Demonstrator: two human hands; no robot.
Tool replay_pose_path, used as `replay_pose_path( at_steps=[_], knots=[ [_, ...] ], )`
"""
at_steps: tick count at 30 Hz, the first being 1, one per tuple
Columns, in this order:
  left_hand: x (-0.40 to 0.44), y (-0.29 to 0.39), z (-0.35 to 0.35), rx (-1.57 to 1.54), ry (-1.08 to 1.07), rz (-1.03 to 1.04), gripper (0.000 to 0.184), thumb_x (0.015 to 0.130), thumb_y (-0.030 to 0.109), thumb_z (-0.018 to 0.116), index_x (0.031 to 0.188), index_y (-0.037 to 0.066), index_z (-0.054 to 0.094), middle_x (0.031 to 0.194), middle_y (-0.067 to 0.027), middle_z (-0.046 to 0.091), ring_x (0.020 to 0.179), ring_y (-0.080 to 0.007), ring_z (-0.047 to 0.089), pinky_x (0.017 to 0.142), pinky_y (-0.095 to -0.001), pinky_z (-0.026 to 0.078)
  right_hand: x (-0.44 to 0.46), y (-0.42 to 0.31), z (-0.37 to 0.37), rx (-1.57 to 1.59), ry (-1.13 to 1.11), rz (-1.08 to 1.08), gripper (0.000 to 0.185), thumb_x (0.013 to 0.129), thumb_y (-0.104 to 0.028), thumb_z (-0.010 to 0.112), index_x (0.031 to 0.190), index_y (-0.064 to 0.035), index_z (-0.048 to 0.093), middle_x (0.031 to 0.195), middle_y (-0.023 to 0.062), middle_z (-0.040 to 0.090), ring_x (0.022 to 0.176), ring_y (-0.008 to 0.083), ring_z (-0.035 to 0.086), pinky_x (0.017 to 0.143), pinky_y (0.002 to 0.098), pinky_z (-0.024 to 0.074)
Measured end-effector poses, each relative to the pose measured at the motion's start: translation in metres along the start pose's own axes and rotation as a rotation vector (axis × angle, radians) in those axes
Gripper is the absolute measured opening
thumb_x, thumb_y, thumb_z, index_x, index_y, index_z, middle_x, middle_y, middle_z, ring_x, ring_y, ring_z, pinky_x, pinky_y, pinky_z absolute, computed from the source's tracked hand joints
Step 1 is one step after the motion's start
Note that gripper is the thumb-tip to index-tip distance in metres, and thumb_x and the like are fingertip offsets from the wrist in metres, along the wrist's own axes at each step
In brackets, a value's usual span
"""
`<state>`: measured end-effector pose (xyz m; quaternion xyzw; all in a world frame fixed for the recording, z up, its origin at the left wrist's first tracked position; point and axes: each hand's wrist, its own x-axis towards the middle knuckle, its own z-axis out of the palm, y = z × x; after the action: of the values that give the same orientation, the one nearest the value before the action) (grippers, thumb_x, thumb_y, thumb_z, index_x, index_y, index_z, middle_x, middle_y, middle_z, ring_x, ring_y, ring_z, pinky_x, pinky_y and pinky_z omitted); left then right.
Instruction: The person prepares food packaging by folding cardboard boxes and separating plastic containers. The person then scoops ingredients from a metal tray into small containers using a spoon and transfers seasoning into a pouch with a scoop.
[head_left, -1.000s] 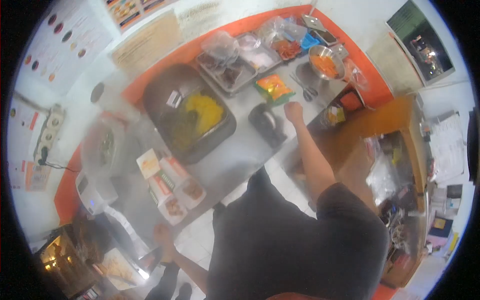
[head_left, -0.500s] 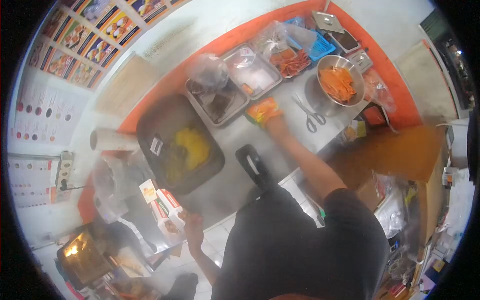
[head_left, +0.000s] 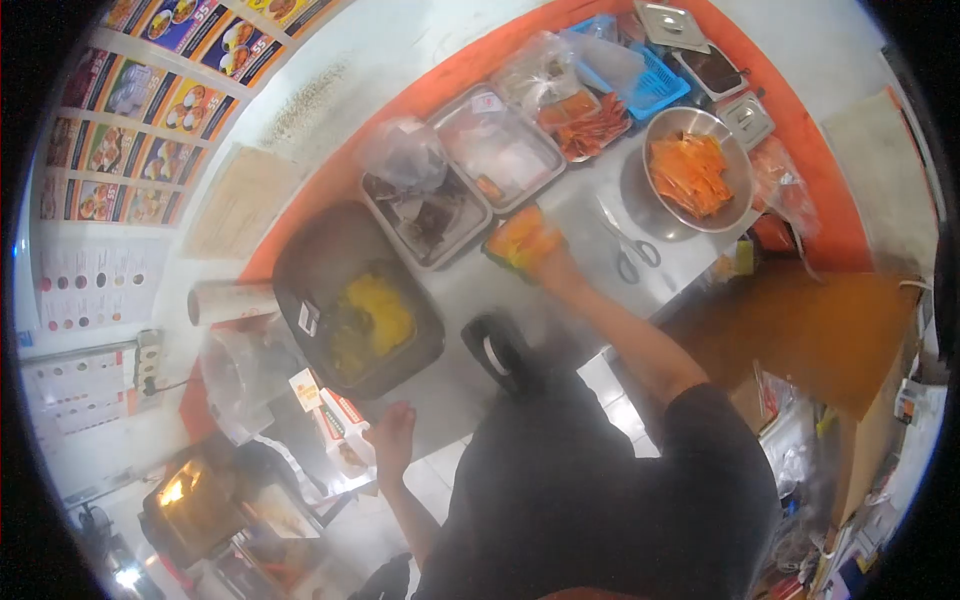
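My right hand [head_left: 547, 265] presses a crumpled yellow-and-orange cloth [head_left: 525, 240] onto the metal table [head_left: 455, 400], just in front of the trays. My left hand [head_left: 392, 440] is raised at the table's near left edge, its fingers loosely apart and nothing visible in them. Beside it stand printed red-and-white food boxes [head_left: 343, 425]. Between my hands lies a large dark pan [head_left: 425, 345] with yellow contents. Right of the cloth rest scissors [head_left: 637, 255].
A steel bowl [head_left: 742, 205] holds orange strips at the right. Along the back sit a tray with a dark item [head_left: 430, 258], a tray with white contents [head_left: 555, 170] and a blue basket [head_left: 665, 90]. A paper roll [head_left: 230, 302] and clear plastic bags [head_left: 235, 370] are at the left.
My right hand and the cloth have shifted slightly left and toward me across the table. My left hand has drawn a little away from the boxes. The camera view has tilted slightly.
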<state>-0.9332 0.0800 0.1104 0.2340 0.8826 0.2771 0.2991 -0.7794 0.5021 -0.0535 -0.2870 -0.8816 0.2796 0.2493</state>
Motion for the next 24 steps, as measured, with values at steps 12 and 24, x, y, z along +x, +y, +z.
replay_pose_path(
  at_steps=[12,24],
  knots=[
    [0.0,0.024,0.005,-0.021,-0.067,-0.103,0.027,0.099,0.016,0.061,0.123,0.004,0.059,0.103,-0.0088,0.069,0.098,-0.0166,0.066,0.085,-0.0302,0.052,-0.008,0.014,0.006,0.167,-0.172,-0.012,0.03,0.086,-0.013,0.058,0.115,-0.0102,0.065,0.113,0.017,0.067,0.11,0.0354,0.062,0.095,0.0473,0.0491],
    [-0.011,0.024,0.012,-0.022,-0.018,-0.166,0.028,0.097,0.02,0.062,0.122,0.007,0.062,0.099,-0.0093,0.071,0.094,-0.0199,0.068,0.084,-0.0336,0.051,0.023,-0.087,-0.136,0.106,-0.3,0.469,0.016,0.085,-0.005,0.054,0.096,0.0004,0.065,0.086,0.0232,0.065,0.085,0.0426,0.063,0.075,0.0496,0.0488]
  ],
)
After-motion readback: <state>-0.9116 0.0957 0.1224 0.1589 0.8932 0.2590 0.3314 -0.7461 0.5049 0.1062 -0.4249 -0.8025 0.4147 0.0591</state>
